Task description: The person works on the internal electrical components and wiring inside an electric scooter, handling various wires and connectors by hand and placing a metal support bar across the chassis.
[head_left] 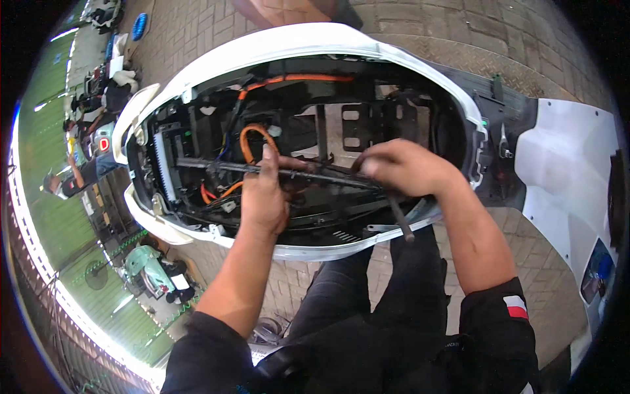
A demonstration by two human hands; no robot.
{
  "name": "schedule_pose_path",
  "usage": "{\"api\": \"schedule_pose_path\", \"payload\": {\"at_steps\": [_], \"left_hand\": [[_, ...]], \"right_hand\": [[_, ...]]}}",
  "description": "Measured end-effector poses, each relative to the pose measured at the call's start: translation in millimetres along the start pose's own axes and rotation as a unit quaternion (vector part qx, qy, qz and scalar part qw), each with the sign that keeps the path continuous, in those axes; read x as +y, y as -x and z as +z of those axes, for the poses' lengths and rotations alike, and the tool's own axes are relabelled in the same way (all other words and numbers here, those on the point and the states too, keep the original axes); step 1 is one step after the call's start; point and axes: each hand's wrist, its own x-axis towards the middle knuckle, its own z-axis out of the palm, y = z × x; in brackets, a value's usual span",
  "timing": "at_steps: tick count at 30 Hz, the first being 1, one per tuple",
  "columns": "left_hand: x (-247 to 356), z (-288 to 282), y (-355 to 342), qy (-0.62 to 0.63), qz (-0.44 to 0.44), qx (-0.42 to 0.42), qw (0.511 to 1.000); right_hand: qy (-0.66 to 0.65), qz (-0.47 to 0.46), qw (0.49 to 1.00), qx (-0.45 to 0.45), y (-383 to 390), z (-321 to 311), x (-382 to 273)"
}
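Note:
I lean over the open body of a white scooter (pixel 262 43), its frame and wiring exposed inside. A long black wrapped cable (pixel 328 177) stretches across the opening from the left end towards the right. My left hand (pixel 264 197) grips this cable near its middle, thumb on top. Farther right, my right hand (pixel 410 167) has its fingers curled around a bent part of the black cable, mostly hidden by the hand. Below that hand, a dark tube-like end (pixel 401 220) hangs over the near rim. Beside my left hand loops a thick orange cable (pixel 248 141).
A white body panel (pixel 571 141) lies to the right. Brick paving (pixel 446 33) surrounds the scooter. Another person (pixel 72 180) stands at the far left, near a pale green scooter (pixel 147 269) and a fan (pixel 96 274).

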Motion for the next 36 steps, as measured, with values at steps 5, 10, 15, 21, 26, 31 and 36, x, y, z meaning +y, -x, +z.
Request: {"api": "schedule_pose_path", "payload": {"at_steps": [5,10,15,21,26,31,36], "left_hand": [[-5,0,-4,-0.058,-0.034,-0.039,0.997],[39,-16,-7,-0.445,-0.040,-0.195,0.873],[80,-70,-4,-0.640,0.081,-0.232,0.728],[104,-108,-9,-0.758,0.131,-0.129,0.625],[106,-124,-36,-0.807,0.247,0.026,0.536],[111,-134,-77,-0.905,0.270,-0.090,0.317],[93,-135,-97,-0.947,0.197,-0.162,0.194]], "right_hand": [[0.298,-0.022,0.953,-0.050,-15,10,-21],[0.357,-0.047,0.933,0.000,-26,13,21],[0.365,0.014,0.931,0.017,-40,11,26],[0.391,0.099,0.914,0.050,-44,-6,42],[0.395,0.104,0.908,0.088,-44,-11,47],[0.400,0.078,0.912,0.049,-46,-6,39],[0.442,0.041,0.895,0.042,-46,0,40]]}}
